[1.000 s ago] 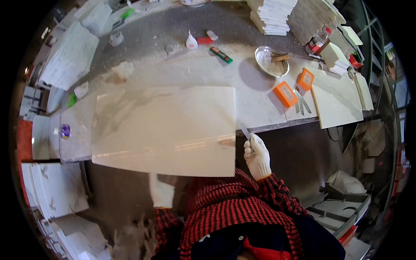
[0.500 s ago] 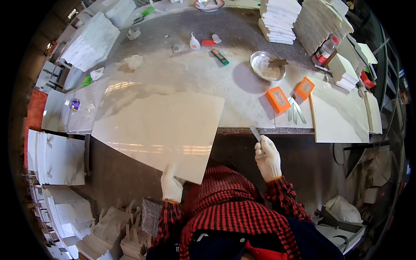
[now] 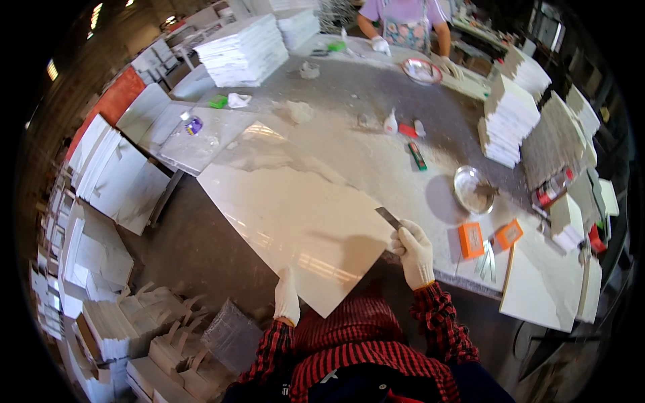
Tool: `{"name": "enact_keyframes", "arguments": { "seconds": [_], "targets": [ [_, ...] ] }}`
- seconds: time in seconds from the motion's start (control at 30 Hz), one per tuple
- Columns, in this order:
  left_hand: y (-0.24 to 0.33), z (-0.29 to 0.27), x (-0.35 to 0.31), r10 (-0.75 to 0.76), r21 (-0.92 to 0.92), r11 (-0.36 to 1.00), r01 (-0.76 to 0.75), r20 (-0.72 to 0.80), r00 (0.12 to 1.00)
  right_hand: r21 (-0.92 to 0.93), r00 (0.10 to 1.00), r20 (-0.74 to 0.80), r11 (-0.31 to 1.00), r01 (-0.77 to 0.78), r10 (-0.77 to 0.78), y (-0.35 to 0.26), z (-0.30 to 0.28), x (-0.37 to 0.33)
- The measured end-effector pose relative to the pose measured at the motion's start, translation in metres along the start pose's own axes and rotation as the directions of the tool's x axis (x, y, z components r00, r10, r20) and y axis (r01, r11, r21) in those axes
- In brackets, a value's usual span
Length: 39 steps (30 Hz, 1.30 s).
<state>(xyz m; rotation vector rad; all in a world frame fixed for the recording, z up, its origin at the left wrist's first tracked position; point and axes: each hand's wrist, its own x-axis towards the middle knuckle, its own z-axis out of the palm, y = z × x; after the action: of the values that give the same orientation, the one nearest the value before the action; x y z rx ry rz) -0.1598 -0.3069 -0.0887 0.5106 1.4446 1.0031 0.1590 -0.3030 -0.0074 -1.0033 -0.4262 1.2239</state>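
Observation:
A glossy white marble-look tile (image 3: 295,201) lies partly on the table, its near corner sticking out past the edge toward my body. My left hand (image 3: 287,297), in a white knitted glove, grips the tile's near left edge; its fingers are partly hidden beneath the slab. In my right hand (image 3: 413,255), gloved too, is a thin flat metal blade (image 3: 388,217), pinched between thumb and fingers. The blade points up and left over the tile's right corner. Whether it touches the surface I cannot tell.
To the right are a metal bowl (image 3: 467,181) of pale powder with a scraper, two orange boxes (image 3: 471,240), loose metal strips (image 3: 488,262) and another tile (image 3: 544,282). Tile stacks (image 3: 242,54) stand around the table. Across it is another person (image 3: 406,23).
The view has swung left, bringing the person across the table into sight. My right hand has brought the blade from beside the tile to over its right corner. My left hand keeps its grip.

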Motion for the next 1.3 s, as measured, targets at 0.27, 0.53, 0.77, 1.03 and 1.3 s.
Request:
{"name": "enact_keyframes", "arguments": {
  "seconds": [0.27, 0.53, 0.77, 1.03, 1.3],
  "targets": [
    [-0.008, 0.017, 0.007, 0.055, -0.138, 0.987, -0.083, -0.196, 0.979, -0.396, 0.983, 0.082, 0.9, 0.182, -0.162, 0.028, 0.053, 0.068],
    [-0.01, 0.008, 0.015, 0.084, -0.134, 0.986, -0.096, -0.088, 0.993, -0.795, 0.716, 0.25, 0.284, 0.536, -0.652, 0.057, 0.078, 0.112],
    [0.0, 0.005, 0.016, 0.078, -0.28, 0.956, -0.088, -0.046, 0.996, -0.821, 0.762, 0.198, 0.32, 0.473, -0.616, 0.056, 0.091, 0.112],
    [0.028, 0.012, 0.037, 0.062, -0.113, 0.991, -0.065, -0.037, 0.997, -0.854, 0.727, 0.123, 0.3, 0.425, -0.676, 0.062, 0.092, 0.122],
    [0.058, -0.003, 0.081, 0.079, 0.017, 0.997, -0.082, 0.104, 0.991, -0.905, 0.733, 0.019, 0.3, 0.301, -0.68, 0.062, 0.103, 0.125]
  ]
}}
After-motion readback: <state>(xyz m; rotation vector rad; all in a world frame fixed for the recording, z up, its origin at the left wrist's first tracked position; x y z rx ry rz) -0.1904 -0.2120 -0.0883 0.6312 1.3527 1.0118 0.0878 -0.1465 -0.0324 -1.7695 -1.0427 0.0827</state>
